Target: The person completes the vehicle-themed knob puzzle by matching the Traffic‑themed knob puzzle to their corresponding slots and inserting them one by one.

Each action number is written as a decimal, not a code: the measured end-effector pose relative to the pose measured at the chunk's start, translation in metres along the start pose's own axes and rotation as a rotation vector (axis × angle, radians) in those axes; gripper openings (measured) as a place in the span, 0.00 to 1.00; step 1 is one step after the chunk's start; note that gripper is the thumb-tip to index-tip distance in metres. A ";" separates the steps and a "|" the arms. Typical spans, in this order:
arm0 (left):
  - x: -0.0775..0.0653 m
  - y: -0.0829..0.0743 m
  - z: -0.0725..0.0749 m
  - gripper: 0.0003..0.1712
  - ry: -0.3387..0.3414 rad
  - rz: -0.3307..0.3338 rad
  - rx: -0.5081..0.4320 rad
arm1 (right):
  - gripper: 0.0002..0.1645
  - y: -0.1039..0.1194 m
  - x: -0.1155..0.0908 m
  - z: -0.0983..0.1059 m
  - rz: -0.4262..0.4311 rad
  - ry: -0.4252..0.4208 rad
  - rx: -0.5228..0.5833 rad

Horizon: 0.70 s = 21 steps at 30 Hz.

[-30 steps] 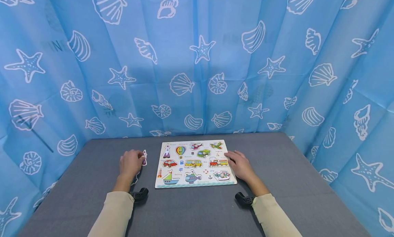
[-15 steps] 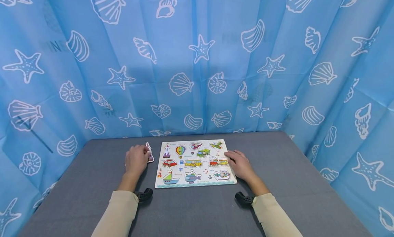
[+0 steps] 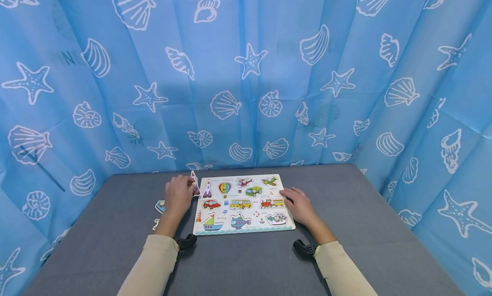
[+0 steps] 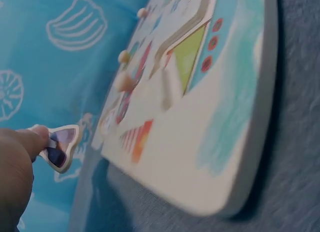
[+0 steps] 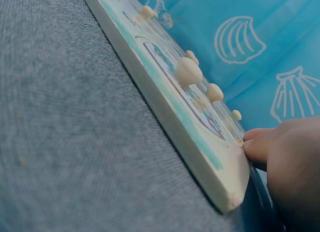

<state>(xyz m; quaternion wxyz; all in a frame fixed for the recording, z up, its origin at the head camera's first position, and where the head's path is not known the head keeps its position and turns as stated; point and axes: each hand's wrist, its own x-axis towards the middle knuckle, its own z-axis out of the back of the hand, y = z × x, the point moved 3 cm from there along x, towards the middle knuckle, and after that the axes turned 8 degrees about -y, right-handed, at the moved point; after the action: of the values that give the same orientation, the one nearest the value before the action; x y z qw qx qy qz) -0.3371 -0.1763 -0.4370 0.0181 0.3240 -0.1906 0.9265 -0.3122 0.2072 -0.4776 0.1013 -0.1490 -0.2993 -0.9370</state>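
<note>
My left hand (image 3: 179,197) pinches a purple-and-white rocket puzzle piece (image 3: 196,191) just off the upper left corner of the puzzle board (image 3: 276,230). In the left wrist view the coloured lower end of the rocket piece (image 4: 65,137) sticks out past the fingertips. A rocket picture (image 3: 208,189) shows on the board close by. Red car (image 3: 211,204), yellow bus (image 3: 241,204), train and other vehicle shapes cover the board, several with round wooden knobs. My right hand (image 3: 300,207) rests at the board's right edge, fingertips touching it in the right wrist view.
Left of the board, a small blue-edged piece (image 3: 160,206) and a white-edged piece (image 3: 155,224) lie on the grey table (image 3: 246,266), partly behind the left forearm. A blue curtain (image 3: 246,116) with shell prints hangs behind the table.
My left hand has moved right with the rocket piece, from the table to beside the board's upper left corner. Loose pieces under the arm have come into sight. The right hand stays in place.
</note>
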 end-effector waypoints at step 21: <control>-0.001 -0.024 -0.023 0.08 0.041 -0.148 -0.001 | 0.22 0.002 -0.001 0.001 0.014 -0.006 -0.014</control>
<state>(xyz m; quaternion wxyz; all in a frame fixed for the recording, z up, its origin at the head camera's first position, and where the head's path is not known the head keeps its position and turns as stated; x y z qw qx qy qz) -0.3462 -0.1456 -0.4459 0.0907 0.3184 -0.1663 0.9289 -0.3101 0.2062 -0.4762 0.1061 -0.1546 -0.2920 -0.9379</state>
